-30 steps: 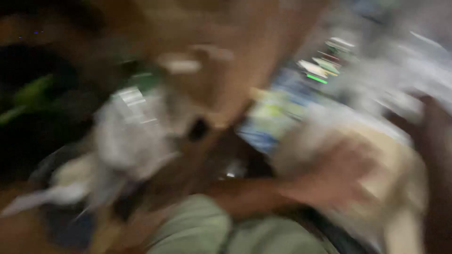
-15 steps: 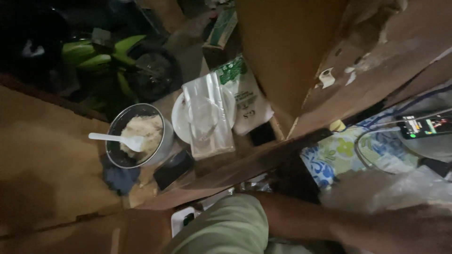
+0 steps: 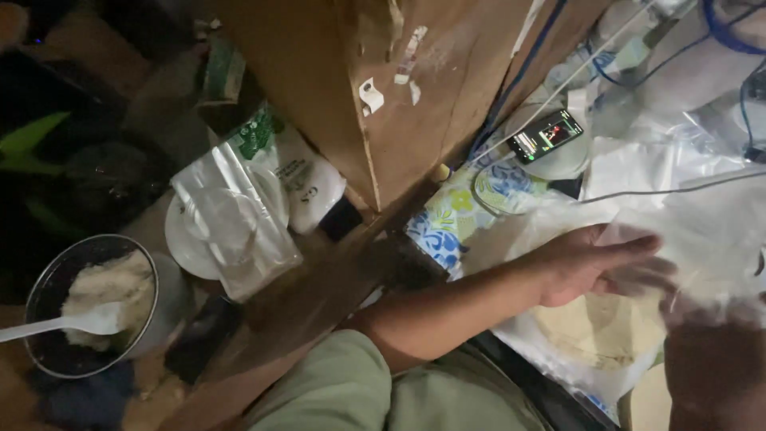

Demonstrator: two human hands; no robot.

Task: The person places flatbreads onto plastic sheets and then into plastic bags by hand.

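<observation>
I see one hand clearly: my left hand [image 3: 594,267] reaches across from the lower middle, fingers [image 3: 638,246] spread wide and lying flat on a clear plastic bag [image 3: 702,239]. Under that plastic lies one pale round flatbread [image 3: 598,327], just below the palm. At the lower right edge a dark, blurred shape [image 3: 714,375] may be my right hand; I cannot tell how its fingers stand or whether they hold anything.

Packages, by place. One white pouch with green print [image 3: 291,172] leans against the foot of a brown cardboard box [image 3: 375,88], which fills the upper middle and bears two small white paper scraps on its face. One clear plastic packet [image 3: 235,219], oblong and creased, lies across one white plate [image 3: 187,239] left of the pouch. One greenish carton [image 3: 222,72] stands farther up and left, too dim to detail.

Other items counted: one dark round bowl [image 3: 48,295] at the lower left, holding a pale crumbly mass with one white spoon [image 3: 72,323] in it; one phone with a lit screen [image 3: 545,136] resting on a white round object, right of the box; one cloth with blue flower pattern [image 3: 447,223] between box and bag; one thin white cable [image 3: 678,187] running across the plastic; blue cables [image 3: 726,32] at the upper right corner. One flat black object [image 3: 199,335] lies just beside the bowl.
</observation>
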